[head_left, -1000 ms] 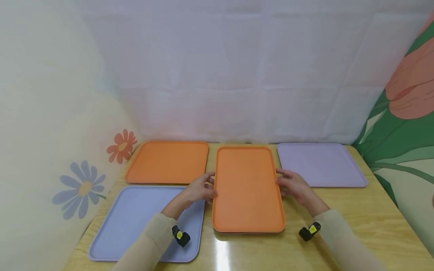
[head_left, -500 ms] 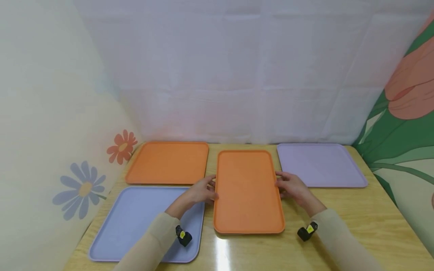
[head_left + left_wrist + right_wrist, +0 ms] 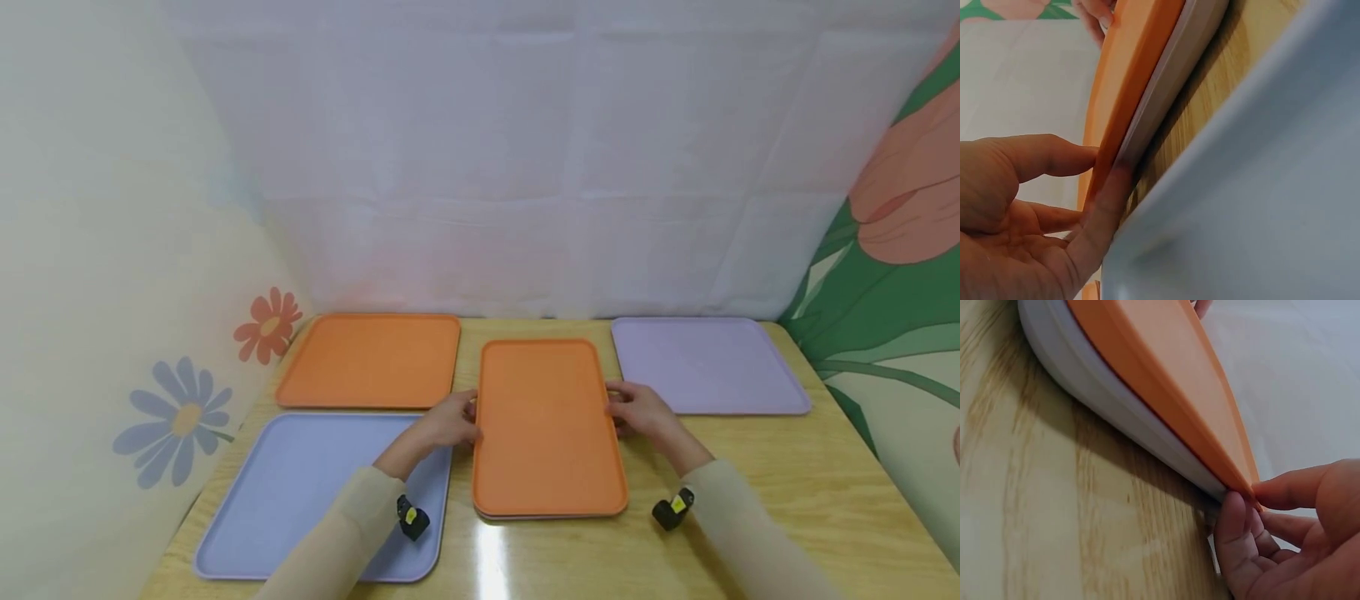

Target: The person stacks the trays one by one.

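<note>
An orange tray (image 3: 551, 425) lies lengthwise at the middle of the table, on top of a pale tray (image 3: 1104, 400) whose edge shows beneath it in both wrist views. At its left long side, my left hand (image 3: 448, 421) grips the rim, thumb above and fingers at the side and below. My right hand (image 3: 643, 410) holds the opposite rim, its thumb (image 3: 1291, 487) on the orange edge and fingers curled under. How many pale trays lie underneath is hard to tell.
Another orange tray (image 3: 371, 360) sits at the back left. In front of it, near my left forearm, is a periwinkle-blue tray (image 3: 300, 492). A lilac tray (image 3: 708, 364) occupies the back right of the wooden table (image 3: 780, 483), with a white cloth (image 3: 480, 167) hanging behind.
The far end of the middle orange tray has come down and slightly toward me. Both hands have moved with it, their forearms drawing a little closer together. The other trays stay put.
</note>
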The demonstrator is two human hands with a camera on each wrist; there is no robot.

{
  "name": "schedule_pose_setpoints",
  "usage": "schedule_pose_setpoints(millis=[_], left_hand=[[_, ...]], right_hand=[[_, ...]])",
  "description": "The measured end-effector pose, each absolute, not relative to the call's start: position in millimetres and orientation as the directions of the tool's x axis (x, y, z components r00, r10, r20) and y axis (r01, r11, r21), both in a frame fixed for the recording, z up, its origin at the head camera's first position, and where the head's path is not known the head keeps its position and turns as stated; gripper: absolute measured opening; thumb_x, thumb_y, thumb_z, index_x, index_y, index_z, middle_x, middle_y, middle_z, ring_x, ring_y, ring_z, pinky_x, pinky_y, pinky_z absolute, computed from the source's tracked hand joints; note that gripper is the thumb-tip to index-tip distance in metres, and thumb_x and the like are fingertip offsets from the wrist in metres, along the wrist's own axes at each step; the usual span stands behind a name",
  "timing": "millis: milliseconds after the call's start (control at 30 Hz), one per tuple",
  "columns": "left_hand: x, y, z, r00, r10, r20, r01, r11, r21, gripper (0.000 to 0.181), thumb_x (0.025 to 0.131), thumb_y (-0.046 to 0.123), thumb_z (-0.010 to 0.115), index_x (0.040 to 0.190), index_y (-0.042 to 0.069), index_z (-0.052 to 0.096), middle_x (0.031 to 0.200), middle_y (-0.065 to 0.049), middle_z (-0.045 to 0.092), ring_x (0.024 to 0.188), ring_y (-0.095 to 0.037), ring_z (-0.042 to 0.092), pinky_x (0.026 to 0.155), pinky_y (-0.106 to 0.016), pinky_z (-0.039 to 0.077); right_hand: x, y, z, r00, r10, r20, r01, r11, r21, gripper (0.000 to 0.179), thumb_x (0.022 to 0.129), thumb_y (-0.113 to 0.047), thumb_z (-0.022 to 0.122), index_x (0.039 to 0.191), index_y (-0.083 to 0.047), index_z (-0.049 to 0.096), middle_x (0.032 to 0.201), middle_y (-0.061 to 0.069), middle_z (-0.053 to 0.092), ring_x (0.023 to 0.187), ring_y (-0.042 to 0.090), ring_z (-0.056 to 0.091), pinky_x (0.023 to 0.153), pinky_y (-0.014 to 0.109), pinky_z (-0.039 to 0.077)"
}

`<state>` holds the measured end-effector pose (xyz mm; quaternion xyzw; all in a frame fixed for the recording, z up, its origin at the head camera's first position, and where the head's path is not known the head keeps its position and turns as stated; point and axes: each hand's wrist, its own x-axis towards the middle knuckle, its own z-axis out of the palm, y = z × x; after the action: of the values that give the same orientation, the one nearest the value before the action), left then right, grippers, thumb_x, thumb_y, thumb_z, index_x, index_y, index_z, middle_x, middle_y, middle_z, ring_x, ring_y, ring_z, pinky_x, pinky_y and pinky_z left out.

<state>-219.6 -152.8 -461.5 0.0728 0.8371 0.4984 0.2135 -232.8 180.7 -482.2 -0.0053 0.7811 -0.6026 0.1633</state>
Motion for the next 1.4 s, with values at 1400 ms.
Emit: schedule_pose_setpoints(millis=[1400], left_hand=[[-219.0,-145.0,-466.9,-0.891,0.283,-0.356,-0.207,0.444,0.872,0.083,0.076,-0.019,0.056,0.151,-0.010,0.022,0.126,-0.029,0.055,0.073,-0.032,0.070,0.061,-0.045,0.062]], right_hand=[[-221.7,350.7,-431.8,-0.991,-0.103,-0.080,-0.027,0.762,-0.647,0.059,0.104,-0.021,0.053,0.145,0.017,0.035,0.138,0.044,0.044,0.124,0.059,0.047,0.096,0.061,0.049]])
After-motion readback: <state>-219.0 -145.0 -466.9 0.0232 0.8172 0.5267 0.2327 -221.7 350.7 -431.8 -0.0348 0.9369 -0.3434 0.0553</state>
